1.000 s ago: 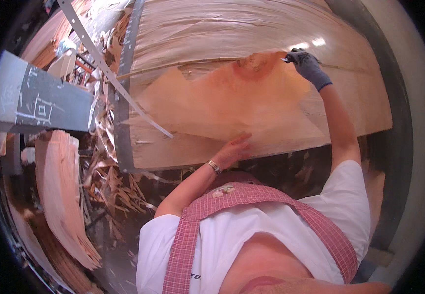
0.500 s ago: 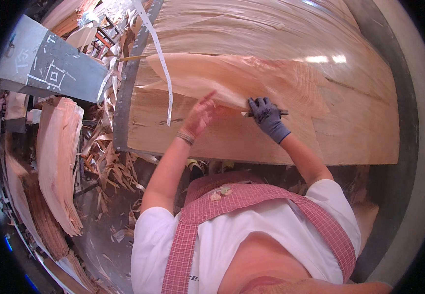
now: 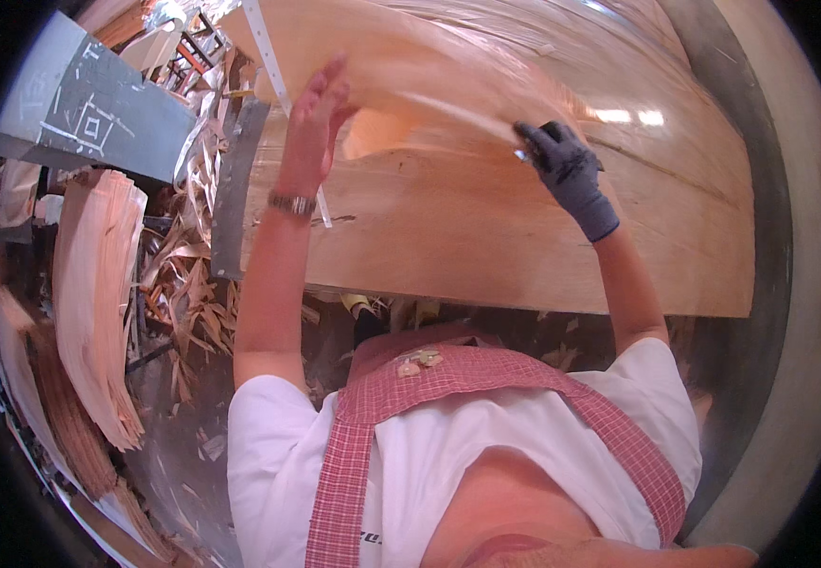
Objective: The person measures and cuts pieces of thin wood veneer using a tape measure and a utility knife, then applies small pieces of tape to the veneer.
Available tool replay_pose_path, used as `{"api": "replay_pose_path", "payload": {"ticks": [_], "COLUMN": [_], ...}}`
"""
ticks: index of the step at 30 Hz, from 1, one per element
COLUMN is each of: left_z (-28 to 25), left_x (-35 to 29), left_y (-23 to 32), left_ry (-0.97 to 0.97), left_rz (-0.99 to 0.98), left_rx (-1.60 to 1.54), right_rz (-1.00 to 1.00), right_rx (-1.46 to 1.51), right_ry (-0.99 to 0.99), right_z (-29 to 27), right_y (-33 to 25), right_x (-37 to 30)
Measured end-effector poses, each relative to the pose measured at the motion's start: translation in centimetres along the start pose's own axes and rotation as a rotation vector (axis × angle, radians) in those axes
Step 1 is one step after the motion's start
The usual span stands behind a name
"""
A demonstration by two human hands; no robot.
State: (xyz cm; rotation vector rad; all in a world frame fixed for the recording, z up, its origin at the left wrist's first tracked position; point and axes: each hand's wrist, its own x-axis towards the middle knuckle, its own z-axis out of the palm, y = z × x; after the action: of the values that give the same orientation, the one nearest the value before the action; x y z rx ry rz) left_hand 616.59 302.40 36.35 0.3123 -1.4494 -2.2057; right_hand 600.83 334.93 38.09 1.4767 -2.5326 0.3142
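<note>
A thin, pale wood veneer sheet [image 3: 429,71] is raised and curved above the stack of veneer [image 3: 486,246] on the table; motion blurs its edge. My bare left hand [image 3: 319,118], with a metal band at the wrist, is at the sheet's near left edge. Its fingers are stretched out, somewhat smeared, and whether they touch the sheet I cannot tell. In a grey-blue glove, my right hand [image 3: 567,170] is closed around a slim dark tool with a bright tip [image 3: 521,154], beside the sheet's right part. Most of the tool is hidden by the fingers.
A white perforated strip [image 3: 264,47] hangs by the table's left side, partly behind my left arm. A grey metal beam [image 3: 98,104] juts in from the left. Below it stand bundled veneer sheets [image 3: 93,293]; veneer scraps [image 3: 188,303] litter the floor between bundle and table.
The veneer sheet has risen off the stack and swung away toward the far left. My left hand has moved up and left; my right hand has moved up and right with the dark tool.
</note>
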Motion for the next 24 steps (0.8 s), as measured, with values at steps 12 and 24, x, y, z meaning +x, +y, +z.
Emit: {"api": "replay_pose_path", "payload": {"ticks": [12, 24], "left_z": [-26.1, -17.9], "left_x": [-17.3, -17.4], "left_y": [2.3, -9.0], "left_ry": [0.931, 0.661], "left_rz": [-0.121, -0.644], "left_rx": [2.142, -0.145], "right_rz": [-0.269, -0.228], "right_rx": [0.041, 0.227], "right_ry": [-0.428, -0.416], "right_z": [13.7, 15.2], "right_y": [-6.1, -9.5], "right_x": [-4.9, -5.1]}}
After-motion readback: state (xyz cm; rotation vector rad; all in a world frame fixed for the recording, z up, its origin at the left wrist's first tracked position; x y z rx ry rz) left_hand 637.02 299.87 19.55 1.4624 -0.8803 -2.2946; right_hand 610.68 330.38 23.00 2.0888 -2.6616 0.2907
